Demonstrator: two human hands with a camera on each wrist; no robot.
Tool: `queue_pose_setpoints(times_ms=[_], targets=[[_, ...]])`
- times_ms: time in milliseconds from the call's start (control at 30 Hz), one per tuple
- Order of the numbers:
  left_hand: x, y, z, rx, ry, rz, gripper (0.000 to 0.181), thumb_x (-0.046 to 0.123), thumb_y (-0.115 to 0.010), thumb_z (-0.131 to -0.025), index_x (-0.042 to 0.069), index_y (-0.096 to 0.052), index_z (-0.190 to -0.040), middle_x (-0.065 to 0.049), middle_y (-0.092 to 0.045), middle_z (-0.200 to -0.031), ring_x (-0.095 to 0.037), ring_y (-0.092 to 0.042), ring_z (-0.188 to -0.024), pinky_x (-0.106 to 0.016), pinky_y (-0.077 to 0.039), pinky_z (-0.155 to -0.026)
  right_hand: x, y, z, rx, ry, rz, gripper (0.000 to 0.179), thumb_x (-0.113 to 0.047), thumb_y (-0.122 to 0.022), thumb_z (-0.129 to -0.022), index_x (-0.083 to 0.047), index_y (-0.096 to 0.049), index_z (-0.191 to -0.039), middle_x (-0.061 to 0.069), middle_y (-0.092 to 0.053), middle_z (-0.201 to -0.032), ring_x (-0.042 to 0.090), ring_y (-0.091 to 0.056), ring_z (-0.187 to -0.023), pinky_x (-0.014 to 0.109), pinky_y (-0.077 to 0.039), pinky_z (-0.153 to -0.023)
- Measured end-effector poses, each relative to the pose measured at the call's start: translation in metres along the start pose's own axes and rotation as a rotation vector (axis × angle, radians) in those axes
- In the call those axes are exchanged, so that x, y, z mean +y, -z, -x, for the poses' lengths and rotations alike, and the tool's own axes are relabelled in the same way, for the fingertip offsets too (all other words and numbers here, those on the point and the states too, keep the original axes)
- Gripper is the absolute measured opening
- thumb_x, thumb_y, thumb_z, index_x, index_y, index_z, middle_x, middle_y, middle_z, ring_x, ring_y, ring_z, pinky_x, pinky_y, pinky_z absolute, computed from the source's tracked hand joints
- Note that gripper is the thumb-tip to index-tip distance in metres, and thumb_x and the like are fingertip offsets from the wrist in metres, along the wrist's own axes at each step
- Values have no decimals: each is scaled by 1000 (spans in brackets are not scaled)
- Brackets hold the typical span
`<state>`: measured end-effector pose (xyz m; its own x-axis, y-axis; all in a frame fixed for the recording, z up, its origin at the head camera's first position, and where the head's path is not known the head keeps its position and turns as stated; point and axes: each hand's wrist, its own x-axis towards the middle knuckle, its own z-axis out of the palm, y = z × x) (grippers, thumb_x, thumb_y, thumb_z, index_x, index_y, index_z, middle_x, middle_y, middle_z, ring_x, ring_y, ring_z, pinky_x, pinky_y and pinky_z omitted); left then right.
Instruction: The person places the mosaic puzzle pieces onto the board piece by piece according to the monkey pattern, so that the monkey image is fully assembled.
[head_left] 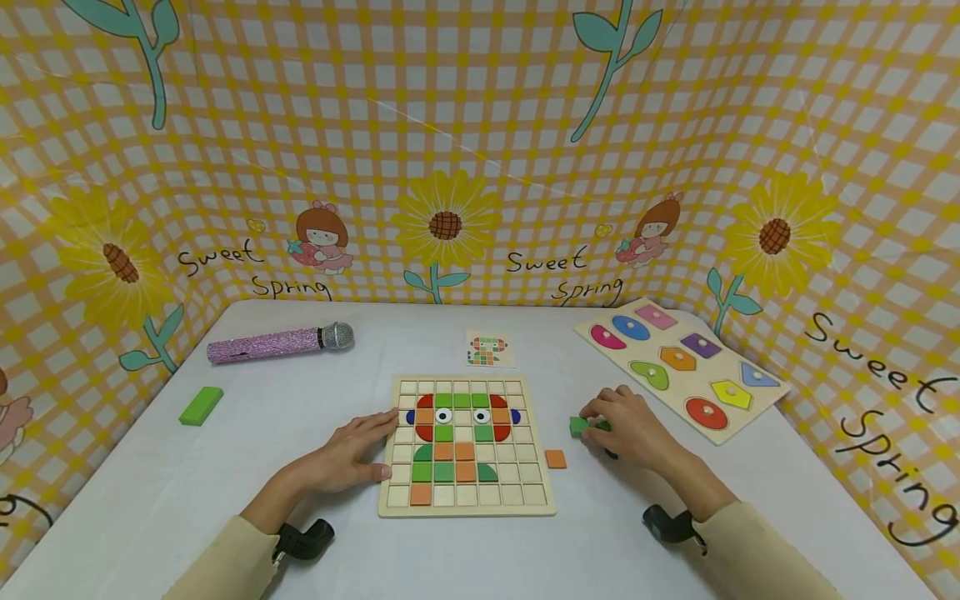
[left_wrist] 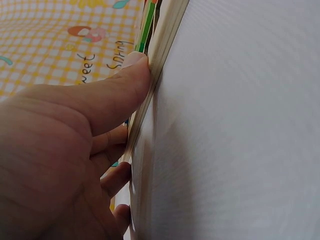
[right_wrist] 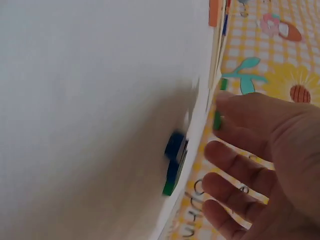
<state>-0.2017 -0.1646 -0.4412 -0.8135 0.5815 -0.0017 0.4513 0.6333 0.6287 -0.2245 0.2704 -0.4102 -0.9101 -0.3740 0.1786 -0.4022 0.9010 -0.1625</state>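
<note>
A wooden grid board (head_left: 517, 511) lies on the white table, partly filled with red, green, orange and blue tiles and two eye tiles. My left hand (head_left: 347, 456) rests against its left edge, thumb and fingertips touching the rim, fingers fairly straight. Right of the board, my right hand (head_left: 628, 427) pinches a green tile (right_wrist: 218, 120) between thumb and forefinger, above the table. Blue pieces (right_wrist: 175, 145) and a green one lie beneath that hand, mostly hidden by it in the head view. An orange tile (head_left: 555, 459) lies beside the board's right edge.
Behind the board lies a small pattern card (head_left: 491, 348). A shape puzzle board (head_left: 720, 358) with knobbed pieces sits at the back right. At the left are a glittery pink microphone (head_left: 277, 343) and a green block (head_left: 201, 406). Checked cloth (head_left: 450, 125) walls surround the table.
</note>
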Motion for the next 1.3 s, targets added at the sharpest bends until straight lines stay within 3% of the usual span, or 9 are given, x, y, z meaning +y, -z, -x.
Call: queue_pose_setpoints(times_ms=[333, 667, 833, 1067, 1300], targets=[[0, -1, 0, -4, 5, 5, 75, 33, -63, -89, 1, -29, -147, -14, -22, -157, -41, -20, -142, -67, -15, -109, -51, -1, 0, 9, 69, -4, 21, -25, -78, -75, -16, -73, -93, -4, -65, -91, 15, -48, -89, 33, -43, -77], [-1, 0, 0, -5, -5, -4, 75, 34, -63, -89, 1, -28, -147, -15, -21, -157, -41, -20, -141, -67, -16, -109, -105, -12, -2, 10, 297, -19, 22, -32, -78, -75, -17, -73, -91, -6, -66, -90, 10, -46, -87, 28, -41, -75], [-1, 0, 0, -5, -6, -9, 75, 34, -63, -89, 1, -29, -147, -14, -22, -157, -41, -20, -141, -67, -16, -109, -128, -16, -5, -3, 353, -12, 19, -33, -77, -76, -20, -74, -89, -8, -65, -89, 10, -45, -86, 27, -41, -75], [0, 1, 0, -5, -13, -9, 75, 35, -63, -89, 0, -29, -147, -15, -22, -157, -41, -20, -141, -67, -17, -109, -149, -21, -8, -78, 404, -13, 22, -38, -74, -78, -20, -73, -91, -10, -62, -87, 10, -45, -89, 30, -41, -81], [-1, 1, 0, -7, -12, -7, 75, 35, -63, -89, 1, -30, -147, -15, -22, -157, -41, -20, -141, -67, -17, -109, -161, -25, -10, -52, 490, 34, 19, -38, -71, -80, -23, -73, -91, -11, -62, -86, 9, -42, -84, 28, -39, -79]])
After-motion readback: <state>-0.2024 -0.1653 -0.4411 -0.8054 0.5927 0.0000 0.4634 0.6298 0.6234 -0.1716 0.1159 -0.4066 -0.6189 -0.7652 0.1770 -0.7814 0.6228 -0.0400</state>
